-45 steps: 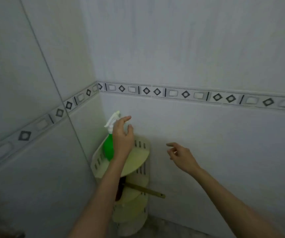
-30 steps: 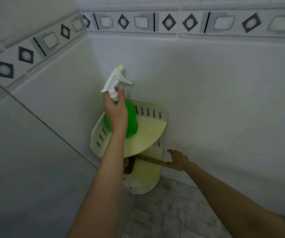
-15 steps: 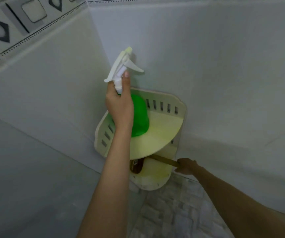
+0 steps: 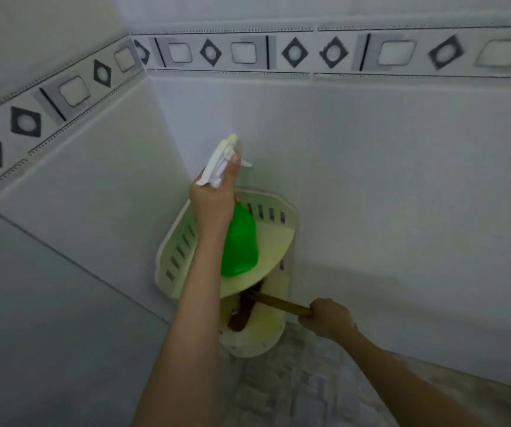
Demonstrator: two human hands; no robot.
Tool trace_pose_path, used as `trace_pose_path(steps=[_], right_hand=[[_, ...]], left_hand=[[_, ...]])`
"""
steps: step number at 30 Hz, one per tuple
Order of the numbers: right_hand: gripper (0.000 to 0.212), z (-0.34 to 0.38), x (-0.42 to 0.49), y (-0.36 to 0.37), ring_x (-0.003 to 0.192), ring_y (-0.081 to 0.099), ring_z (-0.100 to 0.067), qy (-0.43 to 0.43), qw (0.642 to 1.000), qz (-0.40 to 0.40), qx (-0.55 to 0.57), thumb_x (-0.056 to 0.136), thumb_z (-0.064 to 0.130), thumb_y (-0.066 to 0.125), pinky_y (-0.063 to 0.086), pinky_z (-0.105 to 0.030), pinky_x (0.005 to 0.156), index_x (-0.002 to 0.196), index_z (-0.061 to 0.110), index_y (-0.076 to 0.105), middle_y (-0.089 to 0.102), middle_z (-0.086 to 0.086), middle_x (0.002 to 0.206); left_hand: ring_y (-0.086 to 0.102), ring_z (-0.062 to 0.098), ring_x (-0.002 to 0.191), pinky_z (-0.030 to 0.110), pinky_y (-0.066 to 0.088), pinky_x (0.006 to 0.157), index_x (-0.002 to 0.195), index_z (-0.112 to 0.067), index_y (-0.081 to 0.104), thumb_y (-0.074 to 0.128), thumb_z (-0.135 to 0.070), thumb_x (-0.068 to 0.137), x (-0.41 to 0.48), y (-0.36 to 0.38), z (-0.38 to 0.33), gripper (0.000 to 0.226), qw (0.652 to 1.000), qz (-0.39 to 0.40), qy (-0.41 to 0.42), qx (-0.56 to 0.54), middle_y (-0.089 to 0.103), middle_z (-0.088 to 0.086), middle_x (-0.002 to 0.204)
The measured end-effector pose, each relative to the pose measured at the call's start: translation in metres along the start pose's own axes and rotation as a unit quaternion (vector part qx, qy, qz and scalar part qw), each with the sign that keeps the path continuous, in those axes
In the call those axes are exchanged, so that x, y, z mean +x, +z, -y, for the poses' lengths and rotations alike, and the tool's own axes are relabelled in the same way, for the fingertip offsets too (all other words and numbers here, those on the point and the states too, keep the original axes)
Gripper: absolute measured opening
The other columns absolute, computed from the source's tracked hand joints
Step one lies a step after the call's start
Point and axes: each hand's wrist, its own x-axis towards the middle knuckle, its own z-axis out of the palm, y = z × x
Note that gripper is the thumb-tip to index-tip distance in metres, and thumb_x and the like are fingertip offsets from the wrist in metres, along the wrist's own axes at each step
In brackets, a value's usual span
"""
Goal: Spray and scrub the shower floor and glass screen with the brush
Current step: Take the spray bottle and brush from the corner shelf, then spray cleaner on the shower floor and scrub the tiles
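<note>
A green spray bottle [image 4: 239, 241] with a white trigger head hangs over the top tier of a cream corner shelf [image 4: 279, 251]. My left hand [image 4: 214, 198] grips its neck just below the trigger. On the lower tier lies a brush [image 4: 245, 309] with dark bristles and a wooden handle that points right. My right hand [image 4: 328, 317] is wrapped round the end of that handle. The brush head is partly hidden under the top tier.
White tiled walls meet in the corner behind the shelf, with a diamond-patterned border strip [image 4: 248, 52] above. Grey patterned shower floor [image 4: 294, 386] shows below the shelf. A pale panel [image 4: 32, 318] fills the lower left.
My left hand went from reaching to gripping the bottle neck and lifting it. My right hand dropped to the lower tier and closed on the brush handle.
</note>
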Motion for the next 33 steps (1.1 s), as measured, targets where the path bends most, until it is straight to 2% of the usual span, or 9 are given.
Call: trace_pose_path(steps=[4,7,11,14,17,22,25,29,33], right_hand=[[0.039,-0.058,-0.065,0.023,0.057,0.05,-0.01,0.085,0.994,-0.02,0.062,0.088,0.057,0.049,0.037,-0.023,0.049,0.078,0.02,0.055,0.051,0.006,0.066],[0.035,-0.107,-0.125,0.044,0.055,0.051,-0.008,0.179,0.975,-0.05,0.122,0.088,0.054,0.053,0.038,-0.021,0.048,0.075,0.022,0.056,0.051,0.008,0.062],[0.035,-0.171,-0.204,0.081,0.049,0.05,-0.011,0.299,0.924,-0.094,0.221,0.086,0.052,0.055,0.046,-0.024,0.051,0.071,0.02,0.058,0.053,0.004,0.058],[0.034,-0.216,-0.268,0.1,0.044,0.043,-0.011,0.363,0.873,-0.142,0.294,0.09,0.04,0.059,0.035,-0.02,0.041,0.069,0.014,0.059,0.049,0.001,0.054],[0.035,-0.254,-0.326,0.116,0.047,0.046,-0.014,0.424,0.826,-0.178,0.327,0.088,0.038,0.061,0.032,-0.02,0.041,0.064,0.013,0.058,0.054,-0.003,0.056],[0.032,-0.315,-0.415,0.167,0.061,0.062,-0.018,0.53,0.738,-0.2,0.366,0.089,0.043,0.055,0.054,-0.031,0.057,0.083,0.014,0.068,0.066,-0.003,0.069],[0.034,-0.345,-0.452,0.204,0.061,0.06,-0.019,0.583,0.673,-0.21,0.403,0.089,0.046,0.055,0.049,-0.027,0.058,0.087,0.015,0.067,0.059,0.001,0.063],[0.027,-0.376,-0.478,0.25,0.074,0.061,-0.027,0.628,0.578,-0.251,0.456,0.091,0.042,0.057,0.041,-0.027,0.062,0.089,0.016,0.065,0.054,0.001,0.065],[0.031,-0.416,-0.471,0.318,0.086,0.064,-0.034,0.672,0.473,-0.276,0.498,0.091,0.043,0.056,0.046,-0.031,0.069,0.091,0.013,0.064,0.061,-0.01,0.082]], left_hand=[[0.054,0.013,0.065,0.026,0.043,0.063,0.107,-0.019,0.078,0.069,-0.034,0.094,-0.035,0.021,-0.015,0.021,0.998,0.064,0.015,0.014,0.069,0.004,0.075],[0.046,0.007,0.049,0.023,0.04,0.053,0.116,-0.022,0.073,0.067,-0.031,0.097,-0.079,0.048,-0.024,0.022,0.986,0.165,0.03,0.024,0.064,0.004,0.07],[0.045,0.007,0.041,0.022,0.043,0.048,0.114,-0.034,0.068,0.064,-0.027,0.099,-0.153,0.094,-0.028,0.016,0.948,0.315,0.031,0.025,0.07,-0.002,0.089],[0.046,0.006,0.044,0.023,0.045,0.048,0.102,-0.045,0.064,0.063,-0.027,0.099,-0.217,0.133,-0.025,0.019,0.914,0.405,0.028,0.017,0.069,-0.003,0.094],[0.05,0.004,0.05,0.02,0.044,0.048,0.103,-0.043,0.066,0.062,-0.026,0.1,-0.277,0.165,-0.017,0.018,0.88,0.472,0.039,0.022,0.071,0.0,0.097],[0.054,0.01,0.044,0.022,0.048,0.052,0.102,-0.013,0.065,0.059,-0.025,0.101,-0.388,0.216,0.013,0.014,0.784,0.613,0.072,0.067,0.067,0.021,0.092],[0.055,0.012,0.048,0.024,0.046,0.056,0.1,-0.017,0.065,0.059,-0.025,0.101,-0.458,0.241,0.043,0.01,0.718,0.685,0.09,0.084,0.065,0.012,0.077],[0.052,0.0,0.054,0.021,0.041,0.058,0.097,-0.023,0.062,0.062,-0.025,0.099,-0.543,0.265,0.096,0.004,0.634,0.758,0.099,0.114,0.056,-0.012,0.061],[0.059,0.009,0.071,0.027,0.046,0.067,0.101,-0.018,0.064,0.059,-0.038,0.1,-0.627,0.284,0.169,0.021,0.534,0.828,0.098,0.143,0.066,0.0,0.081]])
